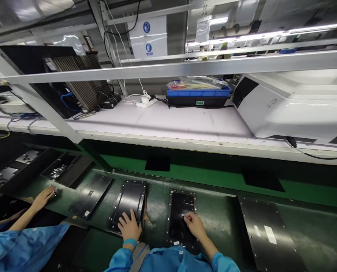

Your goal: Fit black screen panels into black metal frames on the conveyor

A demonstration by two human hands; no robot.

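Note:
My left hand (129, 227) lies with fingers spread on the lower part of a black metal panel (130, 196) that has small round fasteners along its edges. To its right, a second black panel (180, 206) sits on the green bench in front of me, its border dotted with the same small bright fasteners. My right hand (195, 226) is over the right side of this second panel with thumb and fingers pinched together. Something small and dark may be at its fingertips, but I cannot make it out. A small white label (176, 243) is near the panel's lower edge.
Another person's hand (43, 199) rests on the bench at left, beside a dark flat panel (91, 195). A large black panel (270, 232) stands at right. Above runs a white shelf (185, 121) with a blue tray (198, 92), a power strip (146, 102) and a white machine (296, 109).

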